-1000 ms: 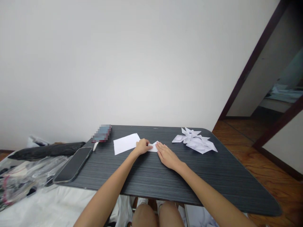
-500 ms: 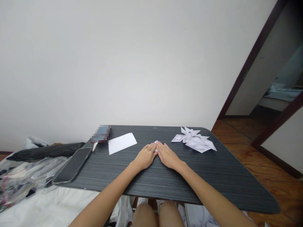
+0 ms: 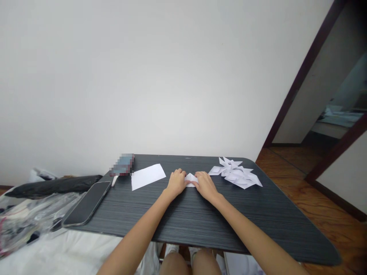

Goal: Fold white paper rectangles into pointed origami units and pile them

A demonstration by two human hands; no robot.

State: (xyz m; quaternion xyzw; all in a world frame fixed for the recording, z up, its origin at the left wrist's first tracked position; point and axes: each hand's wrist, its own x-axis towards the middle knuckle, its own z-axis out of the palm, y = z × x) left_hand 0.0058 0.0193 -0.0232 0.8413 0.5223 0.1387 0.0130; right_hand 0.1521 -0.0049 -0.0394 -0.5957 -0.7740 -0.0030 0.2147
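Between my hands, on the dark table (image 3: pixel 229 229), lies a small piece of folded white paper (image 3: pixel 190 180) with a pointed top. My left hand (image 3: pixel 177 182) grips its left end, thumb toward the middle and fingers curled over the far side. On the right end my right hand (image 3: pixel 205 183) does the same, its thumb close to the other. Both hands cover the paper's ends. To the left rests a flat white sheet (image 3: pixel 148 177). At the right sits a pile of folded white paper pieces (image 3: pixel 236 173) with sharp points.
A phone (image 3: pixel 86 203) lies at the table's left edge. Near the back left is a blurred-out object (image 3: pixel 123 164), with a small white item (image 3: pixel 114 181) beside it. Left of the table are a black bundle (image 3: pixel 57 185) and clear plastic bags. The wall (image 3: pixel 183 76) stands behind the table.
My hands have moved apart from their flat, touching pose. They now hold the folded paper by its two ends, and more of it shows between them. The view has tilted up slightly.
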